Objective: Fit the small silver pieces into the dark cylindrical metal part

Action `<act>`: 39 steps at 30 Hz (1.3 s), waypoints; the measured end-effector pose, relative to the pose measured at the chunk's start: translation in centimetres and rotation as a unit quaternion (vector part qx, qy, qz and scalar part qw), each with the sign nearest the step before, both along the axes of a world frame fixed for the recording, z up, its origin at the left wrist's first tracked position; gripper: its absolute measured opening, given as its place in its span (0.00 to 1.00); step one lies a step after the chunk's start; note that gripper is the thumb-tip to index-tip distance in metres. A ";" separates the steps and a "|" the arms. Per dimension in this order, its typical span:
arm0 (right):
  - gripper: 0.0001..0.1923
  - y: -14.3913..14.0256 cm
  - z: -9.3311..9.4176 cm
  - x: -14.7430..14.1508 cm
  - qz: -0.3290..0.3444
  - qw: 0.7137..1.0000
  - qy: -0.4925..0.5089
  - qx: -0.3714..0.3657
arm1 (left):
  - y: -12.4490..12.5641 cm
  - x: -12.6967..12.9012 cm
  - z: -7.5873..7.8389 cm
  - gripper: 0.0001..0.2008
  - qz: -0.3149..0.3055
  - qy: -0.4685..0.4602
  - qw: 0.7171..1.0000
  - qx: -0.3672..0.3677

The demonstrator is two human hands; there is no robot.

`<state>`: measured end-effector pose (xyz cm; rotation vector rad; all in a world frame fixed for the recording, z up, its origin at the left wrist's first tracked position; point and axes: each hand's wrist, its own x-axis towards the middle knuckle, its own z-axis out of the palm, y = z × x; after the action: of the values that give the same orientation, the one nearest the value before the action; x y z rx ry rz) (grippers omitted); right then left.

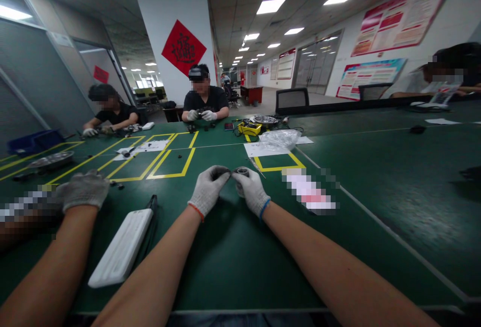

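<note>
In white knitted gloves, both my hands meet above the green table, fingertips nearly touching. Thumb and fingers of my left hand [207, 190] are pinched together; whatever they hold, if anything, is too small to make out. My right hand [251, 190] is closed around a small round part with a grey ring-shaped top [242, 171], its lower portion hidden by the glove. To the left of my left forearm lies a white oblong device [122, 247] beside a black cord [151, 222]. A pixelated pinkish object [310, 192] rests right of my right hand.
A co-worker's gloved hand [84, 190] reaches in from the left. Yellow tape [169, 174] marks the green table [233, 277]. Farther back are a yellow tray [249, 129], plastic bags [280, 139], papers and a thin pointed tool [257, 167]. Several people sit around the table.
</note>
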<state>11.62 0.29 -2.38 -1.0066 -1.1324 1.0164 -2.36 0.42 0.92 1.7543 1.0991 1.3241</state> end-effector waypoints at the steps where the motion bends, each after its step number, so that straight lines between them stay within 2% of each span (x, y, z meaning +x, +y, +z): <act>1: 0.13 0.0 0.1 0.0 0.015 0.998 0.038 -0.040 | 0.0 0.0 -0.1 0.08 -0.004 0.009 1.000 0.004; 3: 0.15 0.1 0.3 0.1 0.040 0.989 0.099 -0.103 | 0.0 0.1 -0.2 0.08 -0.012 0.025 1.000 0.010; 5: 0.16 0.0 0.6 0.2 0.063 0.983 0.123 -0.124 | 0.0 0.1 -0.4 0.08 -0.012 0.035 0.999 0.015; 20: 0.17 -0.3 1.5 0.5 0.116 0.970 0.136 -0.164 | 0.1 0.1 -0.5 0.08 0.012 0.042 0.999 0.029; 32: 0.15 -0.6 1.7 0.3 0.106 0.974 0.117 -0.160 | 0.4 0.0 -0.8 0.08 0.004 0.015 1.000 0.010; 39: 0.17 -0.2 1.3 0.5 0.106 0.969 0.141 -0.173 | 0.5 0.0 -0.9 0.08 -0.003 0.020 1.000 0.018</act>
<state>12.10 0.11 -1.04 -0.9845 -0.8538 1.5180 -2.40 0.89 0.03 1.8165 1.0973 1.3171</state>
